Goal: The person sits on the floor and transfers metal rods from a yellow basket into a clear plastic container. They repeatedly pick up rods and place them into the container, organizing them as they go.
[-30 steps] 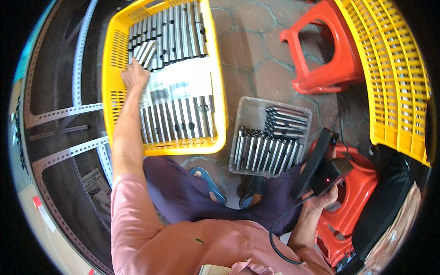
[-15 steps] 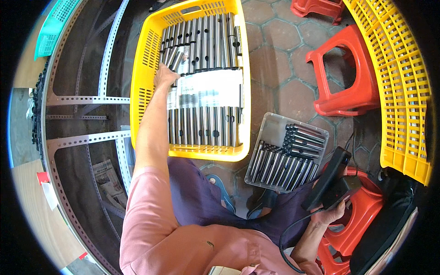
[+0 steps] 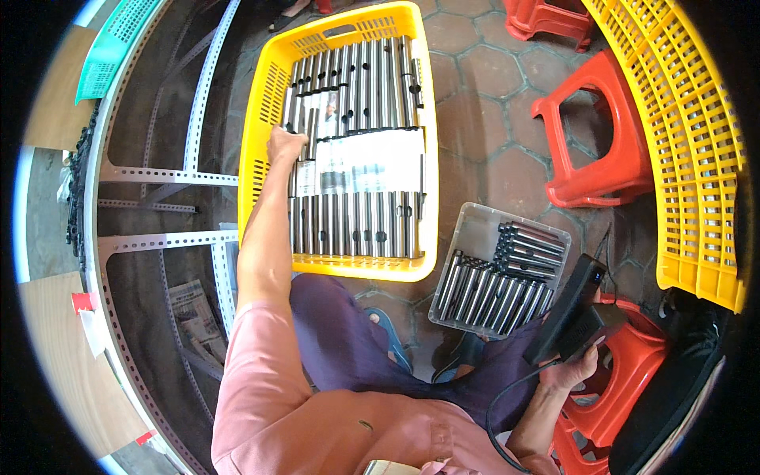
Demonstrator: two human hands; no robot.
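A yellow basket (image 3: 356, 273) holds rows of shiny metal rods (image 3: 352, 226) with dark holes, separated by newspaper sheets (image 3: 372, 158). Inside its left side, my left hand (image 3: 286, 146) is closed at the lower end of a metal rod (image 3: 293, 113); the fingertips are partly hidden. A second short rod (image 3: 312, 133) lies just right of that hand. At the lower right, my right hand (image 3: 582, 369) is closed on a black box-shaped device (image 3: 587, 328) with a cable, beside a longer black bar-shaped piece (image 3: 564, 305).
A clear plastic bin (image 3: 455, 317) with shorter dark-ended rods stands near my knees. Red stools (image 3: 554, 178) and an upright yellow basket (image 3: 701, 237) are on the right. A perforated metal rack (image 3: 170, 176) stands left. Hexagonal tiles (image 3: 491, 119) cover the floor.
The slanted rods by my left hand now lie nearly parallel to the row, and the hand has moved slightly down. My right hand keeps its hold. The whole view has shifted slightly.
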